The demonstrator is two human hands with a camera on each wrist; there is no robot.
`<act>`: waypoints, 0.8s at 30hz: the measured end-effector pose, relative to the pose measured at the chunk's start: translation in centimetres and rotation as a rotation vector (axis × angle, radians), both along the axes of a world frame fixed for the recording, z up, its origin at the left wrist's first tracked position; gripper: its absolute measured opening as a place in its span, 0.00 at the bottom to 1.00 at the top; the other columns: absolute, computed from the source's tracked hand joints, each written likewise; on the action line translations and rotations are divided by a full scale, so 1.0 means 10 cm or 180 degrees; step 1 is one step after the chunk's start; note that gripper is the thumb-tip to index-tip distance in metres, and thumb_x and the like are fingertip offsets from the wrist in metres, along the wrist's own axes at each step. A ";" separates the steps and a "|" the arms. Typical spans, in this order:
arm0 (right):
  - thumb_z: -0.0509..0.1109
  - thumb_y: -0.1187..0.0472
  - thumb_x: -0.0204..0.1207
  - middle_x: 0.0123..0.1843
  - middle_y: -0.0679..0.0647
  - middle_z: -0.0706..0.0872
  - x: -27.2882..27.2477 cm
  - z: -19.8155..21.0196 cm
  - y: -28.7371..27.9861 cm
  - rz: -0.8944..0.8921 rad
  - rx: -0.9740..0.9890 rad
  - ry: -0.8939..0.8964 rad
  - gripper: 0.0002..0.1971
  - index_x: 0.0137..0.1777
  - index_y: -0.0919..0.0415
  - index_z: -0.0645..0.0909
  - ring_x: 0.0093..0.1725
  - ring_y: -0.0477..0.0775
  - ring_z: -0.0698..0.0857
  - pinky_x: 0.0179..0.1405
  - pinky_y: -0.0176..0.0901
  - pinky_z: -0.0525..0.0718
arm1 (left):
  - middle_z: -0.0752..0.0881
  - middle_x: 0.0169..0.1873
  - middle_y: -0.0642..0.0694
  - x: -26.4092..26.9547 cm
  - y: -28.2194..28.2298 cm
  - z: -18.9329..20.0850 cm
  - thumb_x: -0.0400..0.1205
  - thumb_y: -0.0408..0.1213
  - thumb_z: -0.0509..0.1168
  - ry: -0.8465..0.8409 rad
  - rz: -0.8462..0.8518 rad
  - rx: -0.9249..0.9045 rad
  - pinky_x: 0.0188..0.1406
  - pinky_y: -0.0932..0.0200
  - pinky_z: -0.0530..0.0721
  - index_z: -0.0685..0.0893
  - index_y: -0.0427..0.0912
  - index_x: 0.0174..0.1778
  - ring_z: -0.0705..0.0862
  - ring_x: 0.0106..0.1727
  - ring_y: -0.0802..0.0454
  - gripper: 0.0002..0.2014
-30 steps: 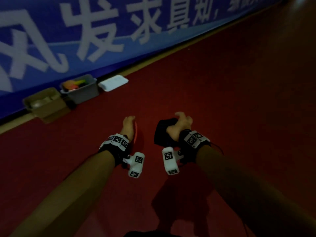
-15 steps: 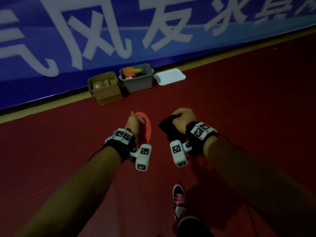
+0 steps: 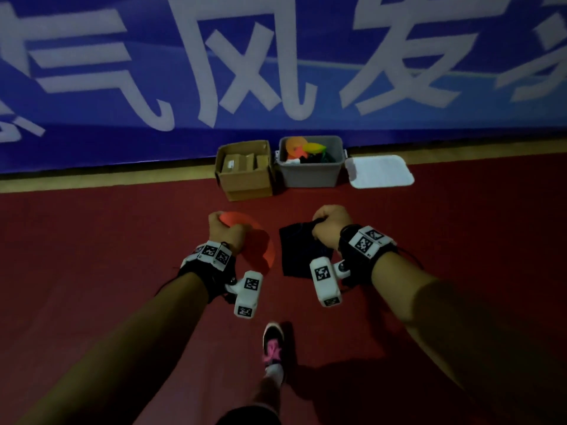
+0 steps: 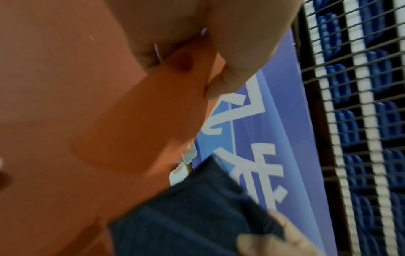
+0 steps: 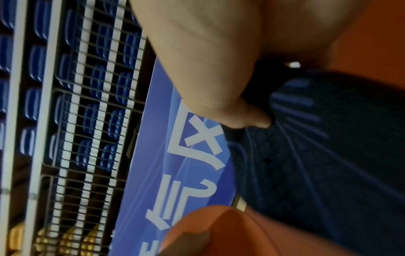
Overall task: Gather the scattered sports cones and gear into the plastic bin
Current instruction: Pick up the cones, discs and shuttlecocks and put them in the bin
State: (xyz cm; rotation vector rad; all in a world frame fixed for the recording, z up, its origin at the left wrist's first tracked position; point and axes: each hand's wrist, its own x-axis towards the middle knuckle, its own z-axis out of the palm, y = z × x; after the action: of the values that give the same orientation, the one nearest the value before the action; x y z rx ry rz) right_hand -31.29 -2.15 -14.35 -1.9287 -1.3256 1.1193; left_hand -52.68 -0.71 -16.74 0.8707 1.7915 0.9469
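Partway through, judging by the bin. Grey plastic bin (image 3: 310, 173) stood on the red floor (image 3: 92, 240) against the foot of the blue banner (image 3: 276, 72), open, already holding several flat cones in orange and yellow plus some dark and white gear. White lid (image 3: 379, 171) lay flat just beside the bin's right side; brown cardboard box (image 3: 244, 170) touching or nearly touching its left side.

Two items in transit, not yet in. Left hand (image 3: 225, 230) clenched on the far rim of an orange disc cone (image 3: 260, 243), fingers (image 4: 230, 57) curled over the edge, thumb pinching under. Right hand (image 3: 329, 225) fisted on the top edge of a dark blue cloth item (image 3: 302, 253), probably a bib or pouch, cannot tell which; hung limp below the fist.

Both held above the floor, short of the bin, well apart from its near wall. Shoe (image 3: 273, 345) mid-step below the arms.

Orientation: cone round, no real long axis; tilted, face turned toward the camera, held rim pointing toward the bin, free rim back toward the wrist. Cloth's long axis ran roughly from the fist downward.

Left, as judged: reach the bin, drop both in. Floor elsewhere not in view, so any remaining scattered gear unknown.
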 end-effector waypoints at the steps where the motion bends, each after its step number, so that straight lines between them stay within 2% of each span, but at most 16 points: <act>1: 0.67 0.77 0.70 0.32 0.52 0.82 0.03 -0.05 0.24 0.0016 0.0012 -0.0030 0.14 0.33 0.58 0.81 0.38 0.57 0.84 0.32 0.40 0.81 | 0.80 0.46 0.40 0.02 0.27 -0.07 0.74 0.32 0.73 -0.0038 0.0025 -0.0018 0.48 0.45 0.87 0.68 0.49 0.61 0.83 0.46 0.40 0.25; 4: 0.69 0.75 0.69 0.32 0.50 0.83 0.11 -0.16 1.14 -0.0048 0.0021 -0.0189 0.12 0.34 0.58 0.82 0.37 0.55 0.84 0.33 0.39 0.80 | 0.86 0.45 0.37 0.06 1.22 -0.29 0.67 0.33 0.76 -0.0300 0.0012 -0.0009 0.45 0.45 0.88 0.78 0.40 0.56 0.86 0.44 0.38 0.22; 6: 0.71 0.72 0.69 0.35 0.52 0.84 0.16 -0.14 1.67 -0.0148 0.0099 -0.0323 0.06 0.37 0.61 0.83 0.40 0.57 0.85 0.34 0.40 0.79 | 0.90 0.47 0.35 0.11 1.81 -0.33 0.58 0.39 0.80 -0.0339 -0.0049 -0.0080 0.47 0.42 0.89 0.84 0.37 0.55 0.89 0.46 0.36 0.29; 7: 0.71 0.70 0.69 0.36 0.55 0.84 0.20 -0.09 1.99 -0.0203 0.0137 -0.0408 0.03 0.38 0.63 0.83 0.42 0.59 0.85 0.33 0.40 0.80 | 0.90 0.50 0.35 0.17 2.13 -0.25 0.59 0.39 0.81 -0.0273 -0.0119 -0.0109 0.49 0.47 0.88 0.85 0.37 0.58 0.89 0.48 0.36 0.30; 8: 0.72 0.69 0.68 0.37 0.59 0.85 0.24 -0.02 2.29 -0.0245 0.0172 -0.0502 0.01 0.39 0.66 0.84 0.42 0.61 0.86 0.33 0.42 0.81 | 0.88 0.54 0.37 0.23 2.44 -0.13 0.65 0.37 0.80 -0.0127 -0.0216 -0.0093 0.49 0.52 0.85 0.84 0.35 0.62 0.87 0.52 0.37 0.28; 10: 0.73 0.66 0.66 0.37 0.64 0.84 0.34 0.09 2.85 -0.0330 0.0215 -0.0681 0.05 0.38 0.68 0.82 0.41 0.62 0.85 0.35 0.46 0.84 | 0.83 0.55 0.39 0.37 3.04 0.00 0.77 0.30 0.73 0.0216 -0.0442 0.0025 0.47 0.60 0.77 0.80 0.33 0.67 0.83 0.58 0.37 0.22; 12: 0.73 0.64 0.65 0.33 0.59 0.80 0.45 0.17 3.35 -0.0348 0.0210 -0.0709 0.05 0.34 0.62 0.79 0.35 0.58 0.82 0.31 0.43 0.79 | 0.83 0.52 0.38 0.53 3.62 0.08 0.77 0.28 0.72 0.0453 -0.0664 0.0197 0.42 0.66 0.74 0.80 0.32 0.65 0.83 0.53 0.41 0.20; 14: 0.75 0.64 0.63 0.32 0.56 0.79 0.61 0.15 3.82 -0.0240 0.0152 -0.0646 0.07 0.33 0.57 0.78 0.33 0.55 0.80 0.32 0.40 0.77 | 0.84 0.46 0.41 0.69 4.15 0.09 0.75 0.29 0.74 0.0632 -0.0846 0.0294 0.37 0.62 0.77 0.81 0.35 0.61 0.84 0.43 0.47 0.19; 16: 0.78 0.64 0.63 0.35 0.56 0.82 0.79 0.07 4.28 -0.0092 0.0078 -0.0581 0.08 0.35 0.59 0.80 0.36 0.54 0.82 0.34 0.40 0.79 | 0.83 0.41 0.44 0.86 4.61 0.08 0.72 0.32 0.76 0.0682 -0.0834 0.0294 0.28 0.63 0.75 0.80 0.39 0.56 0.81 0.35 0.52 0.19; 19: 0.78 0.62 0.64 0.41 0.57 0.88 1.08 -0.13 4.94 -0.0090 -0.0072 -0.0602 0.09 0.42 0.63 0.84 0.42 0.56 0.86 0.37 0.41 0.83 | 0.80 0.37 0.49 1.10 5.18 0.08 0.72 0.40 0.77 0.0930 -0.0914 0.0449 0.23 0.67 0.70 0.77 0.43 0.52 0.76 0.32 0.59 0.18; 21: 0.77 0.63 0.65 0.41 0.59 0.88 1.29 -0.26 5.46 -0.0051 -0.0112 -0.0572 0.08 0.42 0.65 0.85 0.42 0.57 0.87 0.38 0.42 0.83 | 0.78 0.33 0.52 1.27 5.57 0.07 0.75 0.42 0.75 0.1105 -0.1076 0.0451 0.17 0.72 0.68 0.77 0.45 0.50 0.72 0.30 0.62 0.15; 22: 0.77 0.64 0.66 0.39 0.59 0.87 1.40 -0.32 5.71 -0.0029 -0.0102 -0.0536 0.06 0.41 0.65 0.85 0.40 0.57 0.86 0.36 0.41 0.82 | 0.79 0.33 0.51 1.33 5.79 0.02 0.76 0.42 0.74 0.1203 -0.1178 0.0396 0.18 0.71 0.69 0.76 0.46 0.49 0.73 0.30 0.61 0.14; 24: 0.76 0.65 0.68 0.37 0.59 0.84 1.63 -0.39 6.23 -0.0001 -0.0101 -0.0462 0.03 0.39 0.63 0.84 0.36 0.56 0.82 0.33 0.39 0.78 | 0.81 0.32 0.50 1.45 6.31 -0.11 0.76 0.41 0.72 0.1471 -0.1271 0.0298 0.26 0.63 0.74 0.79 0.45 0.47 0.75 0.30 0.59 0.10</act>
State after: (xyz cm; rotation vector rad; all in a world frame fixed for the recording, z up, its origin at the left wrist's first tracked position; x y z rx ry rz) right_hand -15.02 60.16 -18.21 -2.0668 -1.3907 1.0220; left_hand -38.18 62.36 -17.80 1.5374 1.8528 0.6025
